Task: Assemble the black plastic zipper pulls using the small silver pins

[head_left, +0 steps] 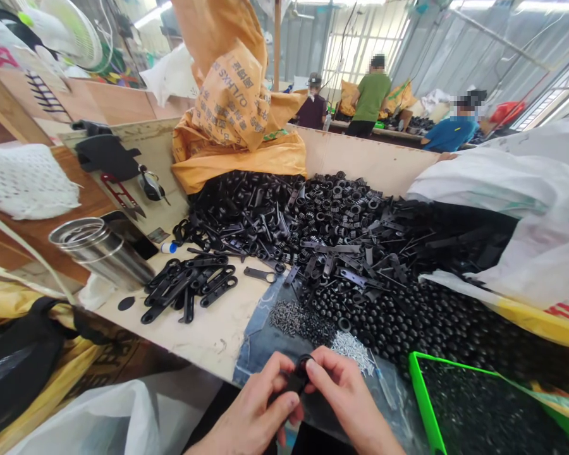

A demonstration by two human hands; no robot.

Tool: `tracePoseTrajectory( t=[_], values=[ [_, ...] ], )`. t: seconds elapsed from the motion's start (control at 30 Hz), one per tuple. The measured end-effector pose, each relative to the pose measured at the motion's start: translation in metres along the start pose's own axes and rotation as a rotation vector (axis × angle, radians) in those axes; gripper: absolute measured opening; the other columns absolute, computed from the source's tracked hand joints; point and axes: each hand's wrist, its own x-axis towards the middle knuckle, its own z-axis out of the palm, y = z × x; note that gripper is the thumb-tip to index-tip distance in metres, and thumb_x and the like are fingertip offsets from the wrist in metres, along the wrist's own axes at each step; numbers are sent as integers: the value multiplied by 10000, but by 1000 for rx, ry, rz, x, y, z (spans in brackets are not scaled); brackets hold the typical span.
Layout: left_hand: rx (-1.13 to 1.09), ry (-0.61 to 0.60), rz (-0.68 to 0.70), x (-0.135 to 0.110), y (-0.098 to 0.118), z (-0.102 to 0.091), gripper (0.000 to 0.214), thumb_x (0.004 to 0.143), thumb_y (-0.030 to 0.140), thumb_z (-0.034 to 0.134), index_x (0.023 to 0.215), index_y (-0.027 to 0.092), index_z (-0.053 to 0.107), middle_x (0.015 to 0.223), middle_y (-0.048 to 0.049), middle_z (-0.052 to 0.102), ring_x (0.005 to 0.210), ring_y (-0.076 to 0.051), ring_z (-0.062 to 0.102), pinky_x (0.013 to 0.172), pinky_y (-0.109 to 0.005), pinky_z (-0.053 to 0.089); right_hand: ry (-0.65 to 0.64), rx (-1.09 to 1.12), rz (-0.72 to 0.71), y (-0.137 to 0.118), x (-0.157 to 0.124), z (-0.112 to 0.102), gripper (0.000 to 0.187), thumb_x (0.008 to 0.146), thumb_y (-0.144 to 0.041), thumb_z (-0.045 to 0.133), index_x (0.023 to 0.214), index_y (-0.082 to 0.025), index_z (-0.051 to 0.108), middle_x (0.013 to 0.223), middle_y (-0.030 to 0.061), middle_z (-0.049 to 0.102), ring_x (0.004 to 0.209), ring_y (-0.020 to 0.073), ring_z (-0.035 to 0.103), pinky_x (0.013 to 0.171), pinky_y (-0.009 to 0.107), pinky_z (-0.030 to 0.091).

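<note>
Black part (298, 378) is pinched between the thumbs and fingers of the left hand (253, 404) and the right hand (344, 392), near the heaped silver fasteners (352, 347).

In the head view, should the pinch be loosened, the part could be dropped and lost from sight. Small dark pieces (493, 404) are held in the green tray (423, 398); black levers (265, 215) are piled at the mouth of the orange sack (239, 158).

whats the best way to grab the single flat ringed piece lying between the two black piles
Probably pinch its straight bar across the long edges, from above on the near side: the bar lies flat with bare board in front, while the ringed end sits close to the big heap.
</note>
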Motion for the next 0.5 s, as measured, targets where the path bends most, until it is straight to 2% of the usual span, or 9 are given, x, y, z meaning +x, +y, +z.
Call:
tracePoseTrajectory(
  t=[0.13, 0.27, 0.4, 0.5],
  values=[
    [6, 13, 17, 1, 4, -3, 376, 1010, 550, 521, 1183, 217, 485, 881, -37, 690, 711, -145, 592, 620, -250, 501, -4, 48, -22, -2, 0, 1, 468, 951, -601, 618, 763, -175, 668, 784, 5, 613, 769, 159, 571, 728, 271, 453],
    [-69, -67, 26, 5, 3, -3, 371, 988, 549, 563, 1143, 228, 462, 881, -22, 688, 700, -140, 611, 651, -273, 532, 13, 96, 37, 2, 5, 0, 487, 927, -623, 647, 747, -171, 653, 722, -15, 596, 699, 130, 550, 679, 245, 432],
    [-156, -29, -38, 14, 4, 0, 377, 923, 452, 686, 1130, 225, 467, 837, 9, 663, 704, -144, 635, 615, -253, 531, 31, 180, 94, 5, 12, 2, 521, 876, -670, 683, 737, -169, 636, 675, -29, 581, 633, 108, 533, 635, 226, 426],
    [-165, -39, -102, 19, 11, -1, 363, 873, 408, 742, 1080, 193, 535, 842, 0, 660, 721, -152, 650, 588, -235, 528, 40, 193, 105, 4, 17, 4, 506, 855, -658, 716, 756, -167, 647, 662, -28, 599, 601, 95, 537, 609, 209, 409]
  ],
)
